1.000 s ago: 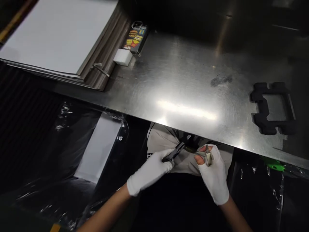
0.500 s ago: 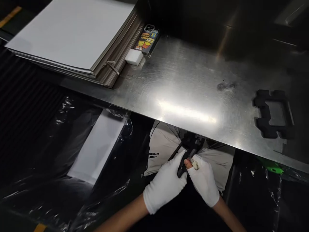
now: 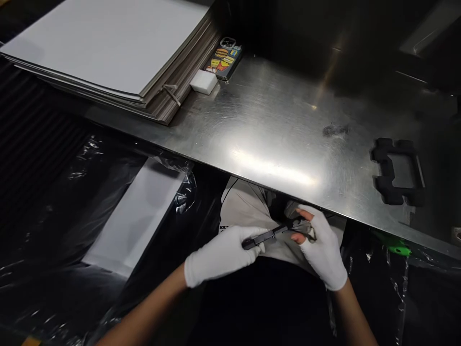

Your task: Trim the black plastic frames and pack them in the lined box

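In a white glove, my left hand (image 3: 226,254) grips one end of a black plastic part (image 3: 264,237), seen edge-on above my lap. The part slants up to the right, and its far end lies close to the bare fingertips of my right hand (image 3: 322,247). That hand also wears a white glove, with the thumb and a finger uncovered. Its fingers curl around a small pale, shiny thing (image 3: 310,234) that I cannot make out. On the metal table, a black frame-shaped part (image 3: 387,168) with notched edges lies to the right.
The metal table's (image 3: 288,120) front edge runs just above my hands. A stack of white-topped sheets (image 3: 108,43), a white foam block (image 3: 204,81) and a phone (image 3: 225,60) sit at the left. Below, black plastic sheeting surrounds a white panel (image 3: 137,216); a green object (image 3: 399,250) lies right.
My hands have moved apart, the left leftward and the right to the right and up. The black part has turned from steep to a flatter slant. The view has shifted slightly.
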`<state>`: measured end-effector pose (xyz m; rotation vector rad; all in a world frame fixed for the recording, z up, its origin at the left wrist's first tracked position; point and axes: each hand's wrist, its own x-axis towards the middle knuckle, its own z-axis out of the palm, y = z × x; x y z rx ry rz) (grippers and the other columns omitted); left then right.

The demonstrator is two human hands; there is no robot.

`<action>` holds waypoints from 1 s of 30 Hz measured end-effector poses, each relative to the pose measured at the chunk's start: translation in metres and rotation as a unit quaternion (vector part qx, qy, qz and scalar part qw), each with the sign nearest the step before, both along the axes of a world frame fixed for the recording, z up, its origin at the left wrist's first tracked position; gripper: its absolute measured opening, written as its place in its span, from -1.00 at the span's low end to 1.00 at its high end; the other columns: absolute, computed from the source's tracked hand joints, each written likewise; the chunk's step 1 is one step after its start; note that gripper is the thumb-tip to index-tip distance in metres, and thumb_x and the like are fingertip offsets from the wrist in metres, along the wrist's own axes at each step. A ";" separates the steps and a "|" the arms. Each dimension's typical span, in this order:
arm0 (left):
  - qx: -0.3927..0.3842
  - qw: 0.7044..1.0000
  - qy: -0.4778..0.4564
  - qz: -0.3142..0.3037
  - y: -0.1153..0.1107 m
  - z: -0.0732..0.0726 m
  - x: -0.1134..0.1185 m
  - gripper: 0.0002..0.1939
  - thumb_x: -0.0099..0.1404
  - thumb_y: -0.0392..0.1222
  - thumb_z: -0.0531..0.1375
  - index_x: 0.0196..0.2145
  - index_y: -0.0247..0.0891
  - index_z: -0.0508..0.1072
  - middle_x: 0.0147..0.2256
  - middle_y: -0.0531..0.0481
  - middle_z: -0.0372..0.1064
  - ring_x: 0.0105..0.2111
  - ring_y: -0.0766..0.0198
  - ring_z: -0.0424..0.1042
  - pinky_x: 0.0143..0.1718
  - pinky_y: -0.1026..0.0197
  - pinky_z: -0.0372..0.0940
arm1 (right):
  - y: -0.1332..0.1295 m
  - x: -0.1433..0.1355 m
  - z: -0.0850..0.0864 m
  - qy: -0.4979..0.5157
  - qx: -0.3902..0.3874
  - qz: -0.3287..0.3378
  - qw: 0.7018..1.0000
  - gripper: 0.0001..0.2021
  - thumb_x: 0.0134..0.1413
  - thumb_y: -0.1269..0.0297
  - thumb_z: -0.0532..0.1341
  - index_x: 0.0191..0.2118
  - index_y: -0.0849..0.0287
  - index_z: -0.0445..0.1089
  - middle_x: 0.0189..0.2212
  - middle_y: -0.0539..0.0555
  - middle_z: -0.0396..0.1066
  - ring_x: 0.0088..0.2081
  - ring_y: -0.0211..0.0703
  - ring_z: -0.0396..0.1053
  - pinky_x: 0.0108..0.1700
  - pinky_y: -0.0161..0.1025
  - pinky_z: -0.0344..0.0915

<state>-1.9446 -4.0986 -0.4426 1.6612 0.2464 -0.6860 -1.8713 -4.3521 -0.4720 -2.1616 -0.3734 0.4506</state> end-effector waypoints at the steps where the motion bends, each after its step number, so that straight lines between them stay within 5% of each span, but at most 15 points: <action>1: 0.002 1.000 -0.005 -0.010 0.006 -0.001 0.004 -0.79 0.28 -0.21 0.24 -0.25 -0.17 0.71 -0.46 0.02 0.52 -0.52 0.18 0.42 -0.48 0.25 0.32 | 0.002 0.005 0.000 0.032 -0.013 0.052 0.998 -0.64 0.32 0.08 0.33 0.18 -0.08 0.56 0.16 0.07 0.54 0.06 0.04 0.53 0.07 -0.04 0.49; 4: 0.040 0.998 -0.044 0.005 0.024 -0.002 0.010 -0.78 0.24 -0.14 0.35 -0.16 -0.14 0.73 -0.40 0.00 0.58 -0.45 0.12 0.51 -0.38 0.21 0.42 | 0.007 0.010 -0.004 0.084 -0.037 0.119 0.989 -0.77 0.35 0.17 0.28 0.04 -0.11 0.63 -0.05 -0.04 0.63 -0.08 -0.06 0.57 0.01 -0.10 0.46; 6: 0.127 0.984 -0.106 0.065 0.029 -0.002 0.005 -0.79 0.23 -0.09 0.39 -0.17 -0.13 0.71 -0.36 -0.01 0.59 -0.36 0.09 0.54 -0.22 0.15 0.48 | 0.008 0.004 -0.011 0.082 -0.031 0.069 0.994 -0.80 0.34 0.09 0.30 -0.08 -0.03 0.66 -0.20 -0.02 0.63 -0.19 -0.07 0.56 -0.08 -0.13 0.44; 8: 0.239 0.938 -0.196 0.156 0.022 -0.002 -0.010 -0.87 0.29 -0.06 0.37 -0.36 -0.13 0.64 -0.44 -0.01 0.52 -0.39 0.11 0.48 -0.20 0.10 0.47 | 0.008 -0.004 -0.019 0.097 -0.006 -0.014 0.995 -0.69 0.28 -0.06 0.35 -0.11 0.05 0.67 -0.27 0.02 0.62 -0.23 -0.04 0.55 -0.14 -0.14 0.44; 11: 0.303 0.887 -0.282 0.206 -0.009 -0.006 -0.039 -0.66 0.40 -0.08 0.27 -0.55 -0.13 0.49 -0.54 -0.02 0.39 -0.46 0.13 0.39 -0.23 0.03 0.41 | 0.012 -0.019 -0.030 0.150 0.054 -0.118 0.980 -0.56 0.16 -0.15 0.42 -0.11 0.15 0.66 -0.24 0.10 0.65 -0.17 0.04 0.56 -0.09 -0.09 0.48; 14: 0.206 0.950 -0.156 0.177 -0.043 -0.012 -0.048 -0.76 0.44 -0.03 0.21 -0.14 -0.15 0.64 -0.18 -0.15 0.61 -0.13 -0.03 0.55 0.01 -0.09 0.42 | 0.026 -0.037 -0.031 0.184 0.099 -0.166 0.964 -0.57 0.15 -0.13 0.44 -0.12 0.16 0.65 -0.20 0.14 0.66 -0.13 0.06 0.57 -0.02 -0.05 0.50; 16: 0.090 0.968 -0.049 0.228 -0.056 -0.013 -0.039 -0.60 0.44 0.05 0.20 0.09 -0.22 0.53 0.03 -0.23 0.56 0.07 -0.09 0.52 0.13 -0.12 0.40 | 0.038 -0.050 -0.027 0.199 0.118 -0.154 0.961 -0.61 0.19 -0.09 0.42 -0.10 0.14 0.64 -0.18 0.13 0.66 -0.11 0.06 0.57 0.00 -0.07 0.51; 19: -0.082 0.940 0.008 0.330 -0.061 -0.013 -0.016 -0.61 0.47 0.14 0.17 -0.02 -0.25 0.46 -0.04 -0.18 0.53 0.05 -0.01 0.51 0.11 0.00 0.41 | 0.047 -0.065 -0.020 0.206 0.113 -0.083 0.968 -0.56 0.16 -0.12 0.45 -0.03 0.11 0.62 -0.12 0.13 0.64 -0.06 0.08 0.57 0.02 -0.07 0.50; 22: -0.111 0.919 0.031 0.377 -0.056 -0.014 -0.006 -0.64 0.42 0.17 0.22 -0.22 -0.21 0.38 -0.23 -0.06 0.49 -0.16 0.08 0.51 -0.07 0.08 0.41 | 0.037 -0.066 -0.018 0.173 0.115 -0.056 0.977 -0.36 0.21 -0.36 0.31 0.08 0.11 0.57 -0.04 0.18 0.61 -0.01 0.12 0.55 0.06 -0.04 0.48; 26: 0.114 0.971 0.050 0.202 -0.047 -0.015 -0.020 -0.72 0.32 0.07 0.26 -0.27 -0.17 0.35 -0.37 -0.02 0.47 -0.32 0.03 0.51 -0.24 0.07 0.33 | 0.007 -0.053 -0.013 0.137 0.075 -0.137 0.978 -0.33 0.46 -0.37 -0.09 -0.07 0.10 0.51 -0.20 0.13 0.55 -0.14 0.01 0.50 -0.08 -0.12 0.44; 30: 0.317 0.948 0.013 -0.017 -0.047 -0.019 -0.048 -0.69 0.35 0.07 0.25 -0.13 -0.22 0.45 -0.35 -0.13 0.57 -0.30 -0.13 0.60 -0.26 0.02 0.31 | -0.010 -0.058 0.000 0.268 0.014 0.060 0.961 -0.52 0.53 -0.17 0.03 -0.24 0.08 0.43 -0.38 -0.02 0.42 -0.35 -0.16 0.36 -0.26 -0.24 0.31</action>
